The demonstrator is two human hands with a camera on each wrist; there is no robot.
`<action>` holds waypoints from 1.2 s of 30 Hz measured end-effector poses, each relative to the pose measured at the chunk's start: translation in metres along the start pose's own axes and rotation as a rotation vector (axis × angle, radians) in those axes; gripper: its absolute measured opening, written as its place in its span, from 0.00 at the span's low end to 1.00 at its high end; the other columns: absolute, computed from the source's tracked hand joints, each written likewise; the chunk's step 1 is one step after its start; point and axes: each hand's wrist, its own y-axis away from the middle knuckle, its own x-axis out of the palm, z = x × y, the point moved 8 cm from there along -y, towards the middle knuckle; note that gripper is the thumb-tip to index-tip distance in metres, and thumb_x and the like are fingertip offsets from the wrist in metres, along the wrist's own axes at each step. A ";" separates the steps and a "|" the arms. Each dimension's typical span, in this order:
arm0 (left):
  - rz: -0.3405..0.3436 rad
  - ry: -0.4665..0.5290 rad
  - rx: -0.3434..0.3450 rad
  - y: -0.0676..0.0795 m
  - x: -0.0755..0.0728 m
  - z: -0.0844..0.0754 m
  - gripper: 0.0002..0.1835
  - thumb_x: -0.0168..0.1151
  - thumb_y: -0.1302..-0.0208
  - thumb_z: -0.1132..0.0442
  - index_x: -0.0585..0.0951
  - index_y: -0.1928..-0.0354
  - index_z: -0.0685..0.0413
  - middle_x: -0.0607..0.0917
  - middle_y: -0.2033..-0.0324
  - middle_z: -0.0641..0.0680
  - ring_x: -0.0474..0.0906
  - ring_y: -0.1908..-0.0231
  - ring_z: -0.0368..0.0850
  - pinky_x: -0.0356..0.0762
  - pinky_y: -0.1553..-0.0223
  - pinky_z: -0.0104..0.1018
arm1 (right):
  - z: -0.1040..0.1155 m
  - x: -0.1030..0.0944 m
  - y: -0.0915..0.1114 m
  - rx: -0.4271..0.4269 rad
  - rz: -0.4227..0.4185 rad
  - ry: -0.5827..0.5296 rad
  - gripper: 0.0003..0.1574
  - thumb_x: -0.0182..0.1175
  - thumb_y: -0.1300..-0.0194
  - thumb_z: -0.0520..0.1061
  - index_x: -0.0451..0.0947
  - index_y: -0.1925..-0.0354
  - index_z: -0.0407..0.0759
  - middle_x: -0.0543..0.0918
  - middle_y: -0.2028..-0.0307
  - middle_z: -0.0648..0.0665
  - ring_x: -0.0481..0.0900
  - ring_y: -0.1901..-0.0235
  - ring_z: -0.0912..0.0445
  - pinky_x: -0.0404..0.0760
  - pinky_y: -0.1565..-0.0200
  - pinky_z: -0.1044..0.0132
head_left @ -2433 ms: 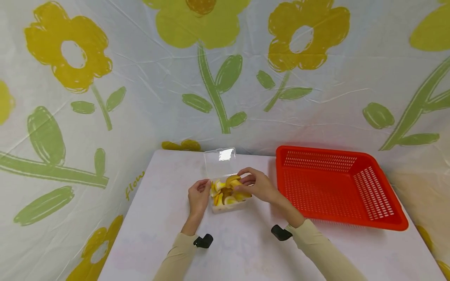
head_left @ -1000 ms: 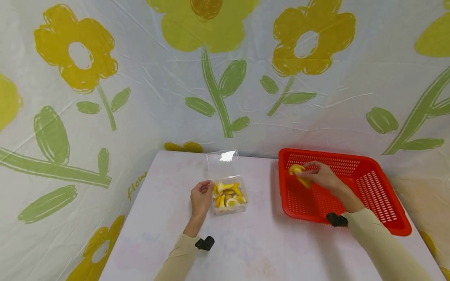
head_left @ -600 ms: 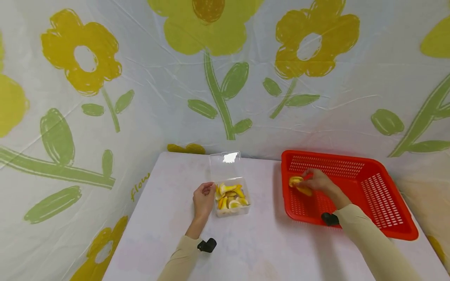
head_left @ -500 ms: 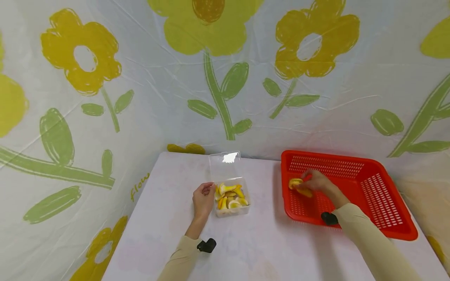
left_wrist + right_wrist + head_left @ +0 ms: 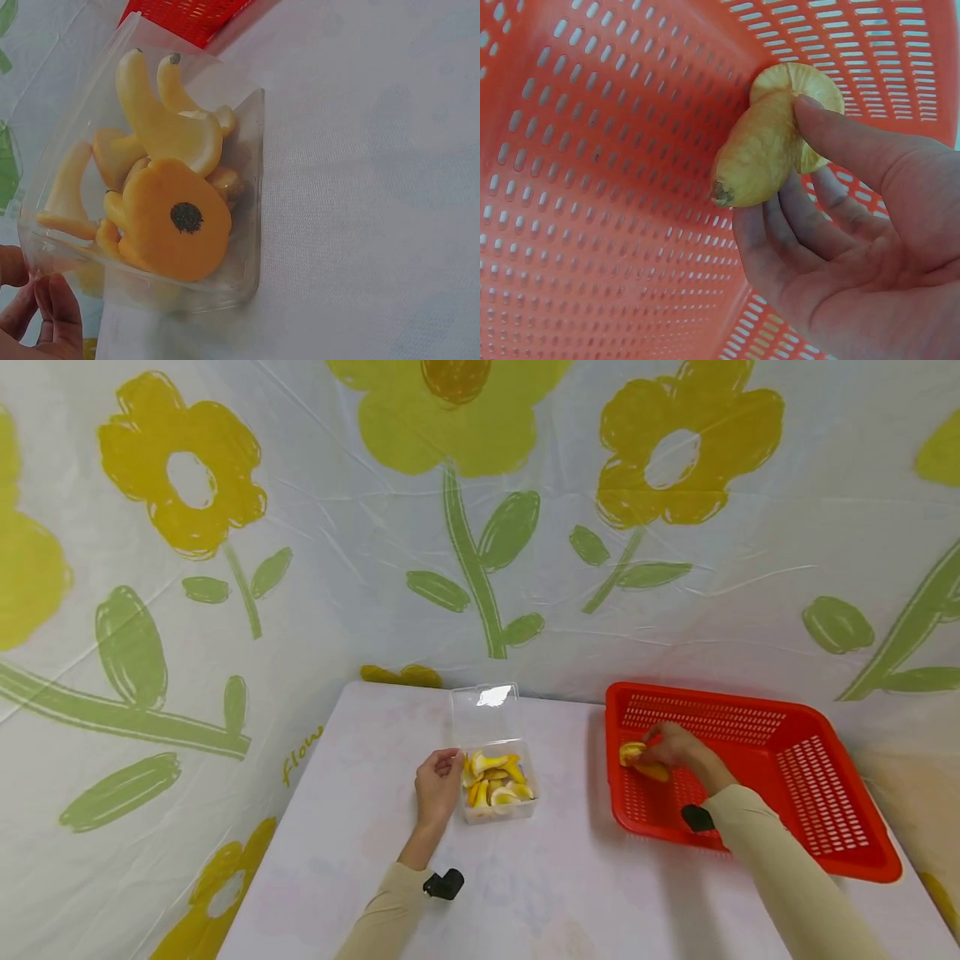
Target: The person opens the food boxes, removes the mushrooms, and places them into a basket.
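Now your right hand (image 5: 847, 247) pinches a yellow mushroom (image 5: 759, 154) between the thumb on top and the fingers curled underneath. You hold it inside the red basket (image 5: 750, 768), near the basket's left wall; whether it touches the plastic you cannot tell from these views. Your right forearm slants in from the lower right, the beige sleeve (image 5: 780, 868) crossing the near rim and the fingers pointing left.

Your left hand (image 5: 438, 789) reaches up from the bottom of the head view, thumb and fingertips drawn together, gripping the left edge of a clear plastic box (image 5: 501, 812). More mushrooms (image 5: 180, 217) lie heaped in that box, on the pale tabletop (image 5: 570, 893), well apart from the basket.

Your right wrist view brings out the pleated underside of the cap and the dark, rough stem end, too small to make out from your head. Your left wrist view shows a dark round patch on one orange mushroom, while the head view shows the box's clear lid (image 5: 480, 717) hinged open at the back.
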 end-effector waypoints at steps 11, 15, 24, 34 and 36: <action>0.004 -0.019 0.012 0.002 0.002 0.000 0.09 0.68 0.31 0.63 0.87 0.57 0.62 0.85 0.68 0.55 0.79 0.69 0.45 0.76 0.66 0.23 | -0.018 -0.001 -0.002 0.003 0.025 -0.033 0.30 0.68 0.34 0.42 0.69 0.45 0.23 0.74 0.54 0.32 0.74 0.56 0.42 0.80 0.54 0.55; 0.000 -0.027 0.012 0.002 0.002 -0.001 0.08 0.68 0.31 0.63 0.87 0.57 0.62 0.85 0.68 0.54 0.79 0.69 0.43 0.76 0.66 0.24 | -0.020 -0.003 0.004 0.017 0.020 -0.052 0.32 0.68 0.34 0.43 0.68 0.43 0.22 0.74 0.51 0.30 0.74 0.54 0.41 0.81 0.51 0.52; -0.015 -0.025 0.022 0.003 -0.001 -0.004 0.08 0.68 0.31 0.64 0.87 0.58 0.63 0.86 0.69 0.56 0.81 0.69 0.46 0.76 0.66 0.24 | -0.004 -0.007 0.022 -0.029 -0.071 -0.146 0.29 0.58 0.25 0.44 0.68 0.39 0.22 0.75 0.44 0.25 0.73 0.48 0.36 0.78 0.44 0.44; -0.015 -0.032 0.014 0.002 0.000 -0.002 0.07 0.68 0.31 0.65 0.87 0.57 0.63 0.85 0.69 0.56 0.80 0.69 0.46 0.75 0.67 0.24 | 0.026 -0.006 0.042 -0.131 -0.148 -0.306 0.28 0.54 0.21 0.47 0.69 0.37 0.25 0.75 0.41 0.25 0.76 0.44 0.34 0.78 0.39 0.45; -0.013 -0.028 0.013 0.003 0.000 -0.002 0.07 0.68 0.31 0.65 0.87 0.57 0.63 0.85 0.69 0.56 0.80 0.69 0.46 0.75 0.67 0.23 | 0.030 -0.005 0.044 -0.148 -0.155 -0.309 0.28 0.54 0.20 0.48 0.69 0.36 0.25 0.75 0.40 0.25 0.77 0.44 0.35 0.79 0.40 0.47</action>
